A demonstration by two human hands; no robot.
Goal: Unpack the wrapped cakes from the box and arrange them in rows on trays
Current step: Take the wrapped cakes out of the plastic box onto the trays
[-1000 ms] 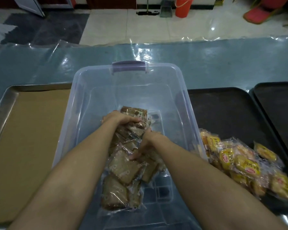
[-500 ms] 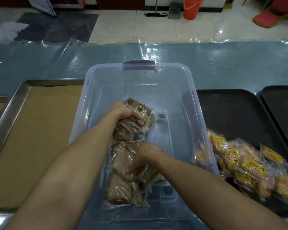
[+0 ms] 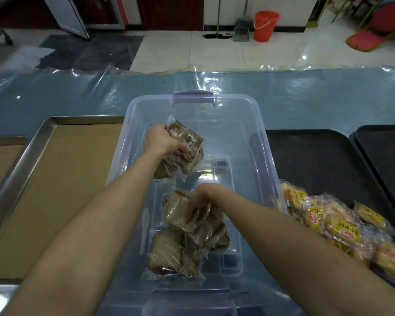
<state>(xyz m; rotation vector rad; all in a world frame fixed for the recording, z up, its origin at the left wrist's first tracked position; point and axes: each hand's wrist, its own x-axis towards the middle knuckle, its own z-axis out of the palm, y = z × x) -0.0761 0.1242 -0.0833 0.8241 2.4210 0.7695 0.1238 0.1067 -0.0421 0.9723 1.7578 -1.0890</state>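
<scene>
The clear box (image 3: 249, 124) is standing in the middle of the counter (image 3: 317, 99), with its purple handle (image 3: 193, 98) at 12 o'clock. The left hand (image 3: 162, 140) is holding a bundle of brown cakes (image 3: 189, 147) over the far part of the box, toward 11 o'clock. Its fingers are clenching round the wrappers, and the bundle is hanging tilted, apart from the rest. The right hand (image 3: 201, 197) is reaching down into the near part of the box, and its fingers are pinching the top packet (image 3: 178, 213) of the pile of brown cakes (image 3: 167, 254), which is lying on the box floor toward 6 o'clock. A white plastic spoon (image 3: 144, 224) is lying just beside the pile, at its 9 o'clock.

The box walls are standing between the cakes and the trays on both sides. At 9 o'clock a metal tray (image 3: 16, 179) lined with brown paper is sitting just beside the box. At 3 o'clock a black tray (image 3: 317, 160) is carrying a heap of yellow wrapped cakes (image 3: 333, 224), which is crowding close to the box wall. A second black tray (image 3: 388, 151) is lying further toward 3 o'clock. On the floor beyond the counter, toward 12 o'clock, a red bucket (image 3: 265, 25) is standing near a dustpan (image 3: 241, 30).
</scene>
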